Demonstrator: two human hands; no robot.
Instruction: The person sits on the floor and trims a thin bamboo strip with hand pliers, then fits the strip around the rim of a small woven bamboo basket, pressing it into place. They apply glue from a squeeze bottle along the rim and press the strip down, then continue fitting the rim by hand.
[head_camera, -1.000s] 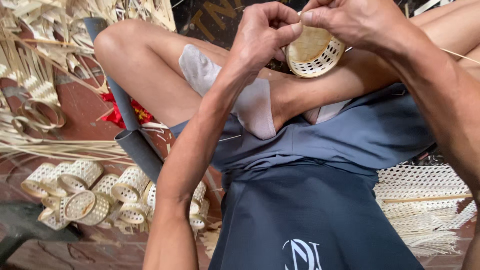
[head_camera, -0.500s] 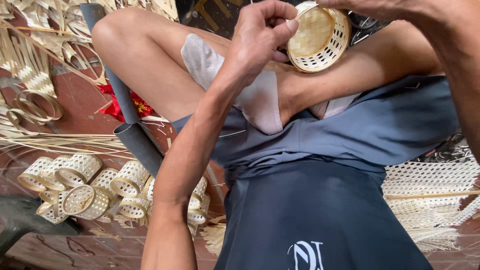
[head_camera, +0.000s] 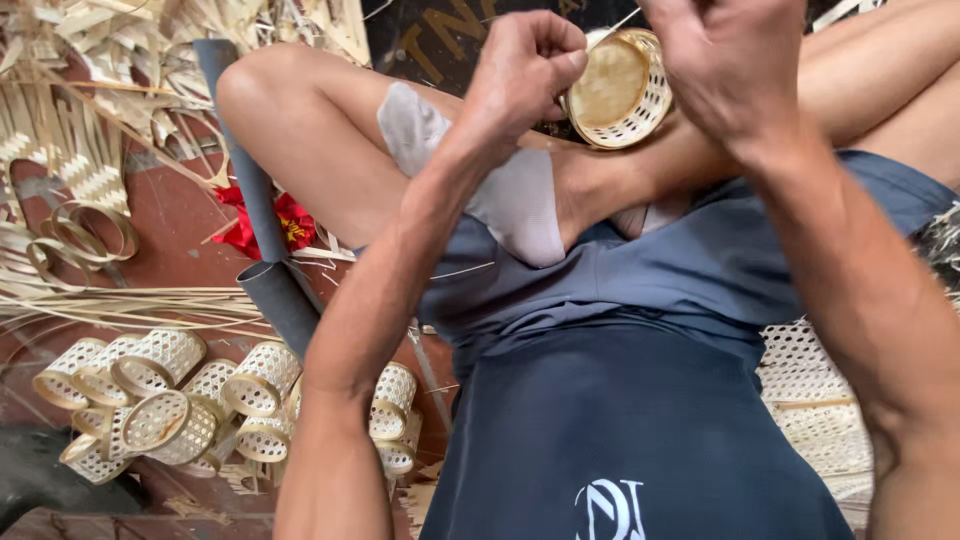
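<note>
**Small woven basket held up between both hands**

Head view: seated person, legs crossed. Left hand (head_camera: 525, 65) is fisted, thumb and fingers pinched at the rim of a small round woven basket (head_camera: 618, 88), probably steadying the edge. Right hand (head_camera: 730, 65) is curled closed just right of the basket; whether it grips the basket cannot be told. Basket sits above the raised knee, mouth toward the camera. Finished woven rings (head_camera: 170, 400) heaped on the floor (head_camera: 180, 225) at left, near a grey pipe (head_camera: 255, 220) and loose bamboo strips (head_camera: 110, 305).

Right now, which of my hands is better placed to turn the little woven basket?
Probably the left hand: its fingertips pinch the small woven basket at the rim. The right hand sits in front, its grip unclear.
</note>
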